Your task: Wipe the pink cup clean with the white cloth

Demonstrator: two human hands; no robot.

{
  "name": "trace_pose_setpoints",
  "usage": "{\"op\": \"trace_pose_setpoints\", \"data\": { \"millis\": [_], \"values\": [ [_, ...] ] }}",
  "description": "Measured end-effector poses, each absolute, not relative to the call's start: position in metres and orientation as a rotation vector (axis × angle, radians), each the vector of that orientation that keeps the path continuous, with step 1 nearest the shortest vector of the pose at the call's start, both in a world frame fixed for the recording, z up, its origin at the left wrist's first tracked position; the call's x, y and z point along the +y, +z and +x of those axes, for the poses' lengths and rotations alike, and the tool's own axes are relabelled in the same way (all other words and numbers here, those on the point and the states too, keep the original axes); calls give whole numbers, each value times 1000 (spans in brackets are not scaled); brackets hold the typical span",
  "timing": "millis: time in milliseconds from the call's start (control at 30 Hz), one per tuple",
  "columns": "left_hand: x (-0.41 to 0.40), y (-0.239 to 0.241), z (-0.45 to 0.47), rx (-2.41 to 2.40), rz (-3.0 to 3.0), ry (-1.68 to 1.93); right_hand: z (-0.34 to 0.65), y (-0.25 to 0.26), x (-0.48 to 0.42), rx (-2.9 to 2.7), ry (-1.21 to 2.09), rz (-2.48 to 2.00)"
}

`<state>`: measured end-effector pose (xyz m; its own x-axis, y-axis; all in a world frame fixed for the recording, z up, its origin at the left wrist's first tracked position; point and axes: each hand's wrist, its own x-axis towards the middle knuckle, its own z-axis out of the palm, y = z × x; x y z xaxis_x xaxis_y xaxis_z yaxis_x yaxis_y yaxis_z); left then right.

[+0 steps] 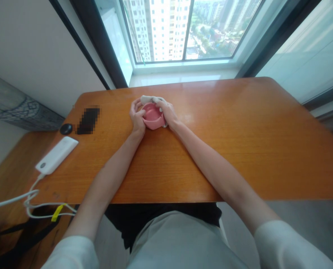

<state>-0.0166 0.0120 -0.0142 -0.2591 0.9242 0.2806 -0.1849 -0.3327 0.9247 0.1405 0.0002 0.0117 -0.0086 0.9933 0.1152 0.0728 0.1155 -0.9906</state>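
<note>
A small pink bowl-like dish (153, 112) is held over the far middle of the wooden table (239, 142), its hollow side facing me. My left hand (137, 116) is closed round its left side, thumb over the rim. On the right side, my right hand (166, 111) presses its fingers at the rim, closed on a crumpled white cloth (147, 99). That cloth runs along the dish's far edge, and small white bits show below my right fingers. Whether the dish touches the tabletop is hard to make out.
On the left of the table lie a white power bank (57, 155) with a white cable (33, 198), a round black object (66, 129) and a blurred-out dark rectangle (88, 121). Beyond the far edge is a window (183, 33). A curtain (23, 104) hangs at left.
</note>
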Motion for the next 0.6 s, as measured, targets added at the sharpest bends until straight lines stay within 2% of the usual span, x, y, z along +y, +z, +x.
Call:
{"op": "trace_pose_setpoints", "data": {
  "millis": [300,467,600],
  "values": [
    [8,-14,-13,1130,958,1936,83,10,-35,-1244,802,-1237],
    [-6,-9,1,1053,1083,2058,60,19,-68,-1237,621,-1210],
    [-20,-5,12,1113,1125,2096,43,18,-67,-1315,605,-1251]
  ]
}}
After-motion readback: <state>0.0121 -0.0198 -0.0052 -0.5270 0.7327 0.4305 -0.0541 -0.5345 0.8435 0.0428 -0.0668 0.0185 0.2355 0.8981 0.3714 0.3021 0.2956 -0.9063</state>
